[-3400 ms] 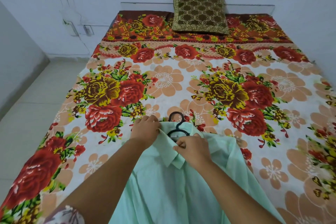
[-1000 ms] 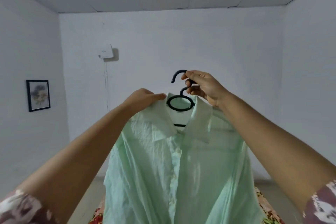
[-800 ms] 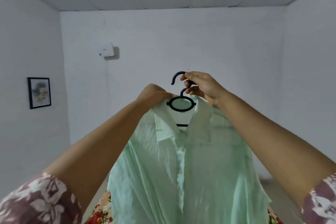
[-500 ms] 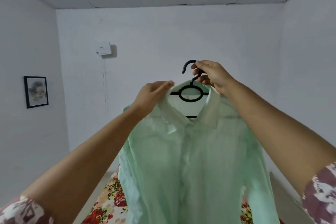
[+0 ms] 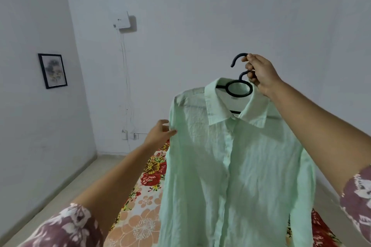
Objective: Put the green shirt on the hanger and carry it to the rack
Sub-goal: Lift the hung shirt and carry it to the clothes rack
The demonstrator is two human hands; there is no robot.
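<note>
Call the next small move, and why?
Probably let the left hand release the sleeve edge it pinches. The green shirt already hangs on the hanger, which the right hand grips by its neck, so carrying likely needs one hand; no rack is in view.

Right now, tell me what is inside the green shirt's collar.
The black hanger: its ring and part of a crossbar show; its arms are hidden by the green shirt.

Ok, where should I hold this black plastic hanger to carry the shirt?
Grip the black plastic hanger at the curved neck between hook and ring, from the right, as the right hand does: the hook's open end points left, and the pale green shirt hangs below.
</note>
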